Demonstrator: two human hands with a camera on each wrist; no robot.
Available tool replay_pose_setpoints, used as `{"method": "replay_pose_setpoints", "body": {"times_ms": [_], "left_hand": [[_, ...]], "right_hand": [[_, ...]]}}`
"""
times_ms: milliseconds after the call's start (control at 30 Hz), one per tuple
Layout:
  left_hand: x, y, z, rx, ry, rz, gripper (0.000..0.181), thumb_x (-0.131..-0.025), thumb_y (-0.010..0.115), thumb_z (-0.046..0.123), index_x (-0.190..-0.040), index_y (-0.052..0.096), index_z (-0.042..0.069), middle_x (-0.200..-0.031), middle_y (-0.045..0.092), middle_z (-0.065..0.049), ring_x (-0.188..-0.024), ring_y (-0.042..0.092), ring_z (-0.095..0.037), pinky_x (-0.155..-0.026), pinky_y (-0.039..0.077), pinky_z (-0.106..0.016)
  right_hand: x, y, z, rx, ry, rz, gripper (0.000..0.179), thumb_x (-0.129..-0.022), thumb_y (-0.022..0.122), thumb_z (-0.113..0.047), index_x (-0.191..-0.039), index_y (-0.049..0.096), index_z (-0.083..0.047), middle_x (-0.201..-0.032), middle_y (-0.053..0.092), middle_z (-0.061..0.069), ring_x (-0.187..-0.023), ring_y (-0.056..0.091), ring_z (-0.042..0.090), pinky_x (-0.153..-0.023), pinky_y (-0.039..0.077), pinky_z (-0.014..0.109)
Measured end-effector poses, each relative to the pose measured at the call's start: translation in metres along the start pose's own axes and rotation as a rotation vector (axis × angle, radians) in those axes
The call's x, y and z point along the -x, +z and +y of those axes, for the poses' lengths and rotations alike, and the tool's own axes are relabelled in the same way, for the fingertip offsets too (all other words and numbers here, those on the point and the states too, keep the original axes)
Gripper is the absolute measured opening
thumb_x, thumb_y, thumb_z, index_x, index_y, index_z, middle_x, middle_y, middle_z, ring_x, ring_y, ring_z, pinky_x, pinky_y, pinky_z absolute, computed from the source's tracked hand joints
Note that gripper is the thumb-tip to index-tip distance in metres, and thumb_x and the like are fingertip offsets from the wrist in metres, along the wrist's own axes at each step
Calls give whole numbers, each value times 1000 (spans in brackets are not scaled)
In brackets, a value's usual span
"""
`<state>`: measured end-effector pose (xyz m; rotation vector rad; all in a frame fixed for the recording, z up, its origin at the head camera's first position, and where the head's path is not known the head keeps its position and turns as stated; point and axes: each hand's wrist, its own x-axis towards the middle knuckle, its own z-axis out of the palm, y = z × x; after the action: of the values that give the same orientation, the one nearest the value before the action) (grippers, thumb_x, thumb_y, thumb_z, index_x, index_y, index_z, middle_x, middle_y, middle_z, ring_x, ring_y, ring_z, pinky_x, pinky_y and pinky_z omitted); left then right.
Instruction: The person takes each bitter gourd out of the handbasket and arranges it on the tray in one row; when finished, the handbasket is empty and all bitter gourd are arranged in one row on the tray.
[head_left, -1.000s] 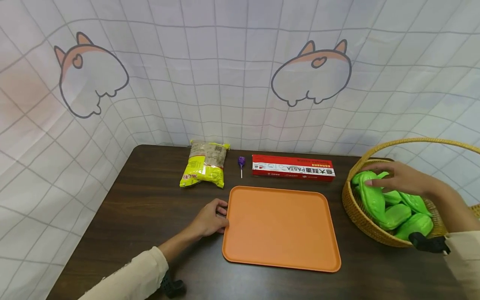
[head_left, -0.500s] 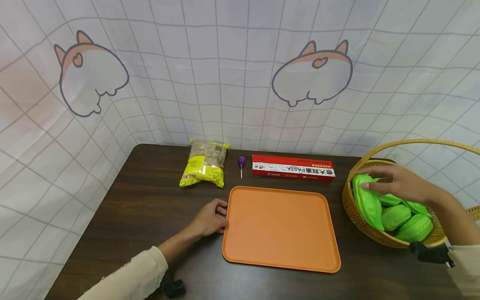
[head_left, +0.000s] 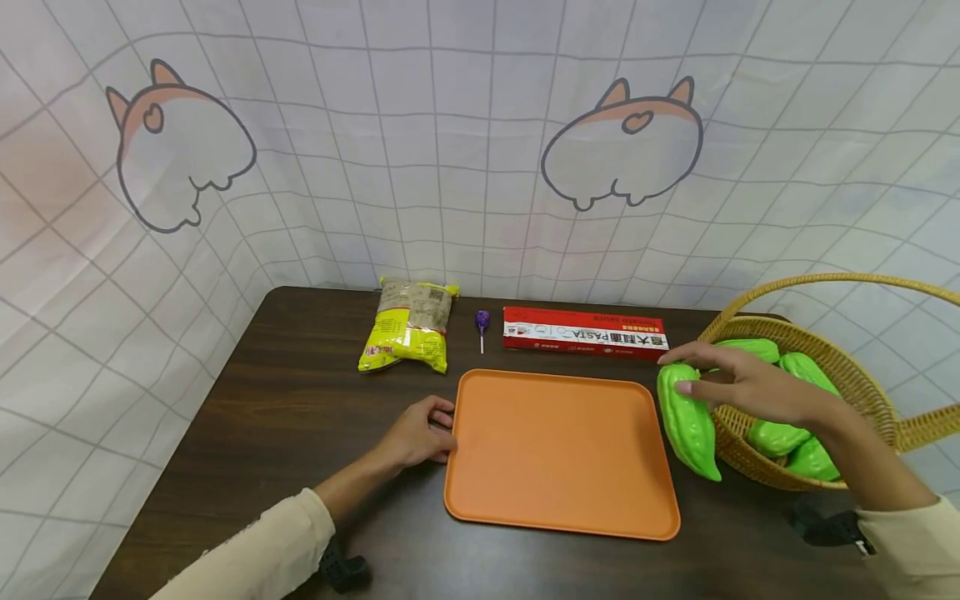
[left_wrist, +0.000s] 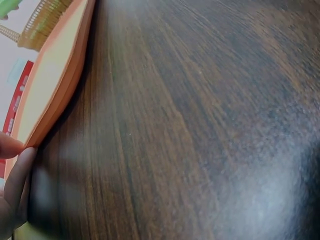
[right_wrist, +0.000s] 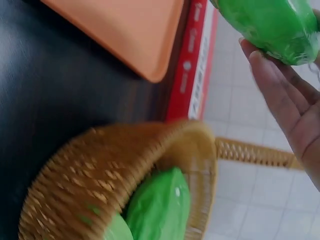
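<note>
My right hand (head_left: pixel 757 387) holds a bright green bitter melon (head_left: pixel 688 425) by its upper end. The melon hangs tip down between the tray's right edge and the basket, and it also shows in the right wrist view as a glossy bitter melon (right_wrist: pixel 272 27) above the fingers. At the left edge of the orange tray (head_left: pixel 562 454), my left hand (head_left: pixel 416 433) pinches the rim. The left wrist view shows the thumb and a finger meeting at the tray rim (left_wrist: pixel 55 107). Several more bitter melons (head_left: pixel 776 437) lie in the wicker basket (head_left: pixel 862 375), partly hidden by my right arm.
Behind the tray, a red pasta box (head_left: pixel 585 332), a purple lollipop (head_left: pixel 482 321) and a yellow-and-grey bag (head_left: pixel 408 325) lie in a row on the dark wooden table (head_left: pixel 300 392). The basket's handle (head_left: pixel 832 277) arches high at the right. A grid-patterned curtain (head_left: pixel 480 167) hangs behind.
My right hand has lifted the bitter melon out of the basket and carried it left over the rim towards the tray. The left hand stays at the tray's edge.
</note>
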<state>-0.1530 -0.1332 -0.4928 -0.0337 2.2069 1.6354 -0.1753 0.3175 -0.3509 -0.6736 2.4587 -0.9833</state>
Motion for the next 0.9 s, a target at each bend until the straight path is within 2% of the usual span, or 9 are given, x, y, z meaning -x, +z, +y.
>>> {"method": "replay_pose_setpoints", "body": {"times_ms": [167,300,433,667,900], "left_hand": [[1,-4,1,17,-16,-17,57,-72,73,-4,-127,55,-3,-109,58,-18,-72,64,-19,-64,64,-35],[3,-3,1,17,-18,-16,57,-73,74,-3,-127,56,-2,-110,58,-18,-76,65,-18,-66,64,-35],[4,-2,-1,28,-14,-9,56,-74,74,-4,-127,55,-3,-112,59,-18,-82,67,-18,-67,64,-34],[6,0,-2,42,-17,4,58,-74,74,-6,-129,55,-3,-114,59,-18,-91,69,-20,-68,64,-36],[7,2,-5,52,-1,20,62,-73,73,-7,-132,55,-2,-114,58,-18,-90,68,-20,-67,64,-36]], "right_hand": [[-12,16,0,-85,-35,-66,34,-106,48,-20,-140,51,-17,-133,53,14,-99,63,15,-77,60,35],[-20,28,0,-122,-34,-96,38,-107,47,-23,-144,49,-13,-134,53,17,-99,63,16,-78,60,36],[-27,39,0,-139,-35,-90,40,-107,46,-25,-145,49,-12,-138,52,15,-102,63,15,-80,59,36],[-45,57,2,-226,-59,-106,42,-107,45,-23,-146,46,-7,-113,59,15,-92,65,19,-79,61,39],[-58,71,3,-301,-48,-105,45,-106,48,-24,-147,44,-6,-114,60,15,-99,67,23,-85,61,40]]}}
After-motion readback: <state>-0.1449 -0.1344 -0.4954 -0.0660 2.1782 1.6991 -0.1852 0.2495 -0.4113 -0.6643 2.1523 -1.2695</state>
